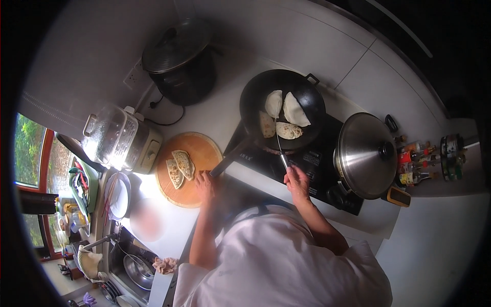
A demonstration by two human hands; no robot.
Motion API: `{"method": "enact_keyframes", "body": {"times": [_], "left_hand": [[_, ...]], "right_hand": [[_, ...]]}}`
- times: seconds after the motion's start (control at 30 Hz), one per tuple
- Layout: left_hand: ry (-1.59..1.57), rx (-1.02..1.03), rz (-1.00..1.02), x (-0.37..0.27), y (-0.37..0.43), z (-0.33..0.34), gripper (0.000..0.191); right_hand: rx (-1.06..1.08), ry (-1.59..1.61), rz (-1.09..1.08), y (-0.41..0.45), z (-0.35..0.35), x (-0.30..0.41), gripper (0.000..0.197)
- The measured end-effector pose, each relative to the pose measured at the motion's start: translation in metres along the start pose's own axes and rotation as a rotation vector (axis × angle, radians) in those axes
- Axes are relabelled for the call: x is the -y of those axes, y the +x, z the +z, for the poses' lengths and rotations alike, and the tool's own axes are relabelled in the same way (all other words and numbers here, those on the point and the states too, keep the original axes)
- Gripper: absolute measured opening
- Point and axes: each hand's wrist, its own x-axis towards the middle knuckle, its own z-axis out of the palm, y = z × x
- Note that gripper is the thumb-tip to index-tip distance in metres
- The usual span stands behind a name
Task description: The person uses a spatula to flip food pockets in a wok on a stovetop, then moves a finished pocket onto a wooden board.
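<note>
In the head view, my right hand (297,183) grips the handle of a metal spatula (284,158), whose far end reaches among the dumplings in a black wok (310,92). Several half-moon filled flatbreads lie in this wok: two pale ones, a browned one (289,131) at the bottom and another at its left. My left hand (205,185) is at the end of the wok's long handle (230,158), over the edge of a round wooden board (203,147); whether its fingers close round the handle is unclear. Two browned flatbreads (183,165) rest on the board.
A steel-lidded pan (364,153) stands on the black cooktop (264,163), right of the wok. Bottles (414,165) stand beyond it. A large dark lidded pot (184,76) is at the back left, near a clear-sided steamer (122,138). The sink (128,274) lies lower left.
</note>
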Motion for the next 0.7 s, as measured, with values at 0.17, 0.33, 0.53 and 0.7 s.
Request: {"method": "enact_keyframes", "body": {"times": [0.17,0.33,0.53,0.7], "left_hand": [[0.020,-0.009,0.024,-0.001,0.003,0.001,0.037],[-0.006,-0.026,0.032,-0.003,0.003,-0.003,0.039],[0.014,-0.004,0.034,0.000,0.002,-0.006,0.046],[-0.039,0.012,0.037,-0.012,0.006,-0.013,0.054]], "right_hand": [[-0.002,0.003,0.007,0.001,-0.003,-0.003,0.026],[-0.009,-0.005,-0.005,0.002,-0.002,-0.005,0.027],[-0.012,-0.036,-0.043,0.001,0.001,-0.004,0.034],[-0.024,-0.278,-0.268,0.008,-0.012,0.022,0.041]]}}
